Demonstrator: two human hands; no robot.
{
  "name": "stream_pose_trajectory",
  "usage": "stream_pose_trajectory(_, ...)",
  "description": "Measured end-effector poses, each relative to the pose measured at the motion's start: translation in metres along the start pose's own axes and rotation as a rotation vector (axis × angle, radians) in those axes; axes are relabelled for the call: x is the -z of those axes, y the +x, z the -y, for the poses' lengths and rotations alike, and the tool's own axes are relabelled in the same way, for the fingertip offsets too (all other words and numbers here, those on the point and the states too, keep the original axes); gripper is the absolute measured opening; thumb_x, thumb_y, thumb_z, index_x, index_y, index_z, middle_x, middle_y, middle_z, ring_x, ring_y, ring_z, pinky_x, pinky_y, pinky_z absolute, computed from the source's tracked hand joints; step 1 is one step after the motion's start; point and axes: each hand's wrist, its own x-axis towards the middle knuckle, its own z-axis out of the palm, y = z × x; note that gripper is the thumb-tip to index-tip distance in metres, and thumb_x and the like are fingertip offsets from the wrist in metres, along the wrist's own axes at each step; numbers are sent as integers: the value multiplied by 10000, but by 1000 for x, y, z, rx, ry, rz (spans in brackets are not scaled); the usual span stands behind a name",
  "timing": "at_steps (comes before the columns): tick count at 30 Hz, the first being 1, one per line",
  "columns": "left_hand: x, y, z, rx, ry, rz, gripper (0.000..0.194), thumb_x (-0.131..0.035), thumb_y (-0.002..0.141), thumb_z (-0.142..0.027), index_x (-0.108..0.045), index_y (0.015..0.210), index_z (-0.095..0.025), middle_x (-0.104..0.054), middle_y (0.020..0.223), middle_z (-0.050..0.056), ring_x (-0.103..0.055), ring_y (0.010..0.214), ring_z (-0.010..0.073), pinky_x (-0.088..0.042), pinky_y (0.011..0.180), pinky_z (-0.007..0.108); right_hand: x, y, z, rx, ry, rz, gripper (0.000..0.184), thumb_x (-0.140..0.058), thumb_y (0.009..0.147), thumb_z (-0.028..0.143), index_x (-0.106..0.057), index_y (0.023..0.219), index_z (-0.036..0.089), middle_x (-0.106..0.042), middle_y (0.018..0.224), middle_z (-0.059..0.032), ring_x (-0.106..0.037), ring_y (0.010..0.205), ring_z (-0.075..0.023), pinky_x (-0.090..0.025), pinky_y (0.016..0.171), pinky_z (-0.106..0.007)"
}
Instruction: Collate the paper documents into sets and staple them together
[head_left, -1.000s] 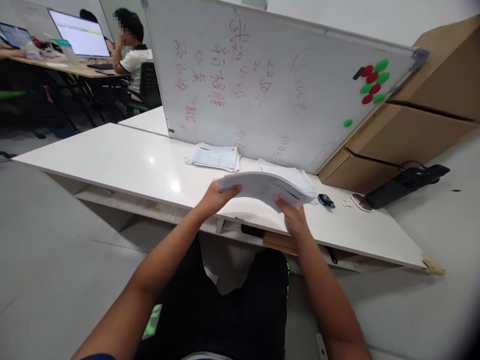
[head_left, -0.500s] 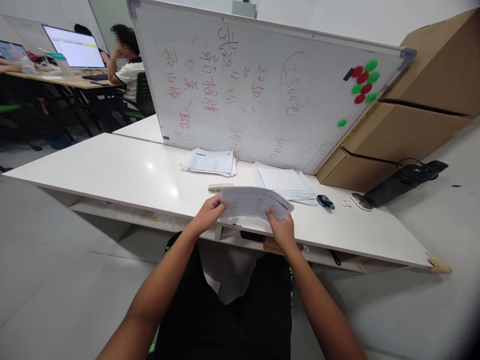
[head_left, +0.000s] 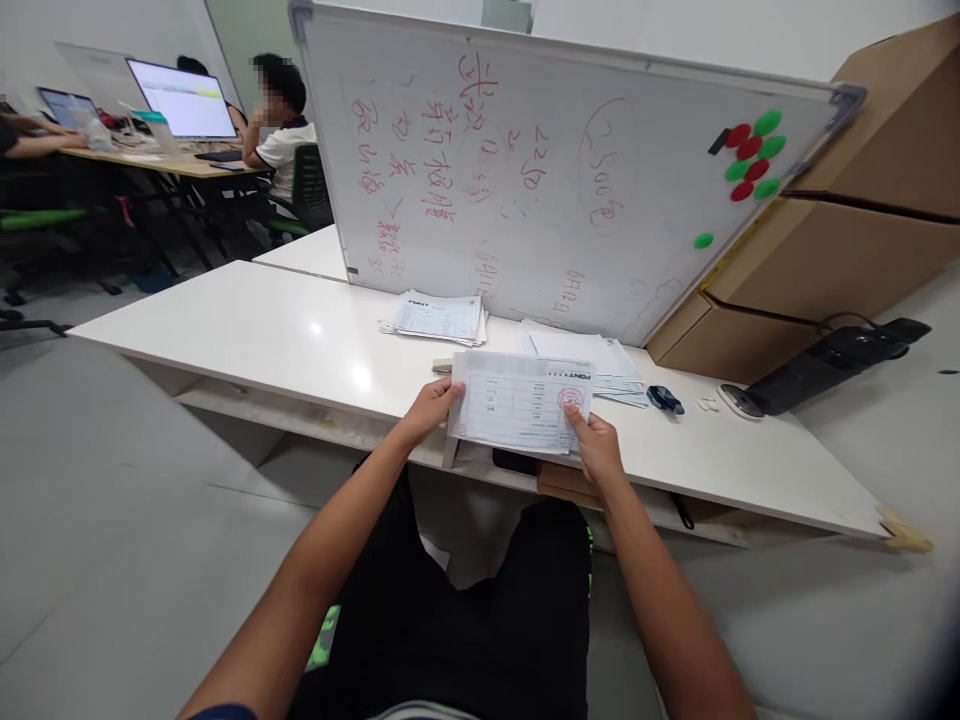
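Observation:
Between my hands, above the desk's front edge, is a stack of printed paper forms with a round red stamp on the top sheet. My left hand pinches its left edge. At the right edge my right hand grips it, thumb on top near the stamp. Partly hidden behind the forms lies a beige stapler-like object. A pile of printed papers sits further back on the left, and another pile of sheets lies behind the forms on the right.
The white desk has an open shelf under its top. A whiteboard leans at the back, beside cardboard boxes. A dark bottle and a small dark blue object are on the right. A person sits at another desk.
The paper forms were bowed between my hands and are now flat, with the printed face toward me. The stapler-like object behind them came into view. Both hands keep their hold.

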Motion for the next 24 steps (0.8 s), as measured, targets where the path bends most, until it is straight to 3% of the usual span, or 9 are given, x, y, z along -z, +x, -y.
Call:
stream_pose_trajectory(4, 6, 31, 6, 19, 36, 88, 486, -670, 730, -573, -715, 970, -152, -725, 889, 81, -651, 839, 241, -510, 752, 363, -2, 32, -11, 24, -72, -29, 510, -752, 645, 575, -736, 913, 141, -749, 861, -69, -680, 901, -276, -545, 856, -437)
stream_pose_trajectory(8, 8, 51, 12, 30, -48, 56, 446, -754, 651, -510, -712, 883, -130, -694, 781, 61, -622, 746, 200, -491, 703, 340, -2, 51, -20, 43, 49, -63, 524, -774, 634, 517, -719, 1000, 146, -742, 984, -70, -678, 935, -250, -540, 877, -403)
stream_pose_trajectory(12, 3, 52, 17, -16, 86, -23, 378, -732, 662, -493, -692, 757, -129, -634, 659, 23, -561, 643, 164, -445, 627, 307, -1, 53, -26, 58, -10, -92, 578, -754, 634, 536, -699, 1046, 135, -732, 1041, -87, -673, 963, -249, -544, 859, -380)
stream_pose_trajectory(17, 0, 45, 18, -89, 174, -188, 345, -710, 666, -481, -577, 635, -164, -587, 658, 0, -515, 638, 144, -395, 586, 268, -3, 47, -22, 62, -120, -103, 600, -696, 661, 581, -696, 1046, 120, -732, 1037, -101, -667, 972, -258, -536, 848, -371)
stream_pose_trajectory(24, 2, 46, 22, -109, 298, -312, 333, -673, 695, -486, -549, 659, -178, -539, 660, -13, -471, 650, 140, -348, 590, 259, -8, 39, -11, 50, -213, -60, 533, -732, 609, 517, -726, 966, 122, -747, 943, -95, -663, 932, -283, -524, 821, -381)
